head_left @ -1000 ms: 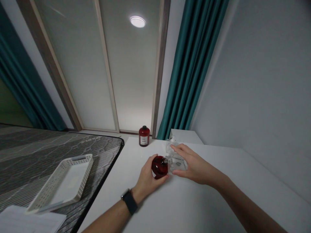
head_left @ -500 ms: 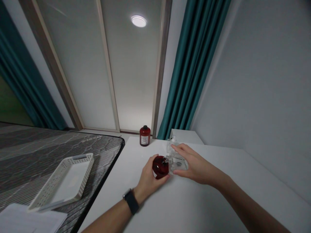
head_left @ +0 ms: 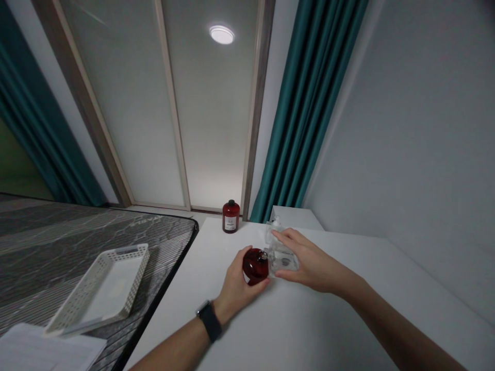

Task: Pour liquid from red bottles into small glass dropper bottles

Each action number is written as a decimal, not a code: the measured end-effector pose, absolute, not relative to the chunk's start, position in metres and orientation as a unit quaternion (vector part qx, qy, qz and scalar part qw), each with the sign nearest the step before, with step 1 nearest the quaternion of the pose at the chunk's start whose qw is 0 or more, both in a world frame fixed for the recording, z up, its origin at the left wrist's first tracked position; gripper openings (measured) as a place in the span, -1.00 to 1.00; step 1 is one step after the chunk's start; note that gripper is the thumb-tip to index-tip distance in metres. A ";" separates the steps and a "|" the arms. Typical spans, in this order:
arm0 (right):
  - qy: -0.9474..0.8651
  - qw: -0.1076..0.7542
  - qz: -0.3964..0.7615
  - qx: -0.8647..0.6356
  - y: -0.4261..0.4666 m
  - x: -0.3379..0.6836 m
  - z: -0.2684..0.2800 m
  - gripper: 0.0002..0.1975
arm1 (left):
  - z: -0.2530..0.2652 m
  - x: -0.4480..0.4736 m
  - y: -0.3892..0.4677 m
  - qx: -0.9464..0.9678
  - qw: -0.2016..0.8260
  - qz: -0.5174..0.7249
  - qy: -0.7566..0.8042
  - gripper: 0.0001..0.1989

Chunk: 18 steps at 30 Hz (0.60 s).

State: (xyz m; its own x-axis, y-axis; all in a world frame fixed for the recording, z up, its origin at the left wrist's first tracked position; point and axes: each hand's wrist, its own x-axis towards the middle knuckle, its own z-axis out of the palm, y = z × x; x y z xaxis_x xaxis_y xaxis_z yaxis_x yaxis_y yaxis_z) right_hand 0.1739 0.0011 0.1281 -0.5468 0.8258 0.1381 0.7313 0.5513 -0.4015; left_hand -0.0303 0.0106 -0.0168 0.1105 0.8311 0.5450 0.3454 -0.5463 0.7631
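My left hand [head_left: 242, 281] is wrapped round a dark red bottle [head_left: 255, 266] whose neck has no cap on it. In my right hand [head_left: 305, 257] is a clear bottle [head_left: 283, 259], tipped on its side with its mouth against the red bottle's neck. Whether liquid is passing between the two is too small to make out. Just behind the clear bottle stands a second clear container with a pump top [head_left: 275, 222], partly hidden by my right hand. Farther back, a capped red bottle with a white label [head_left: 231, 217] stands upright on the white table [head_left: 270, 330].
To the left, a white perforated basket [head_left: 129, 286] rests on a dark patterned surface [head_left: 166, 226], with white papers [head_left: 50, 348] at its near end. A white box-like piece [head_left: 297, 217] stands behind the table. Teal curtains [head_left: 305, 113] and a wall border the right side.
Almost nothing differs. The clear bottle in my right hand has shifted very slightly; my left hand and the red bottle hold their place.
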 end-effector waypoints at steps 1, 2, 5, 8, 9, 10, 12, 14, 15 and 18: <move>-0.867 0.156 0.149 -0.449 0.001 0.174 0.128 -0.16 | -0.017 -0.030 0.011 0.707 0.234 0.522 0.416 -0.25; -0.867 0.154 0.148 -0.450 0.002 0.174 0.128 -0.15 | -0.016 -0.030 0.010 0.706 0.235 0.523 0.417 -0.25; -0.868 0.151 0.146 -0.451 0.002 0.173 0.129 -0.15 | -0.016 -0.030 0.009 0.702 0.239 0.523 0.420 -0.26; -0.868 0.152 0.145 -0.450 0.002 0.172 0.130 -0.15 | -0.015 -0.029 0.009 0.698 0.247 0.524 0.421 -0.26; -0.869 0.152 0.144 -0.449 0.002 0.172 0.130 -0.15 | -0.015 -0.029 0.009 0.697 0.248 0.524 0.421 -0.26; -0.869 0.153 0.144 -0.448 0.002 0.172 0.131 -0.15 | -0.015 -0.029 0.009 0.696 0.249 0.525 0.422 -0.26; -0.871 0.154 0.143 -0.444 0.003 0.172 0.131 -0.16 | -0.016 -0.028 0.009 0.693 0.250 0.528 0.422 -0.26; -0.873 0.157 0.142 -0.440 0.003 0.172 0.130 -0.16 | -0.017 -0.028 0.010 0.691 0.251 0.530 0.422 -0.26; -0.873 0.158 0.142 -0.439 0.004 0.172 0.130 -0.16 | -0.017 -0.028 0.010 0.690 0.252 0.531 0.421 -0.26; -0.873 0.161 0.142 -0.438 0.004 0.171 0.131 -0.16 | -0.018 -0.028 0.011 0.689 0.251 0.533 0.421 -0.26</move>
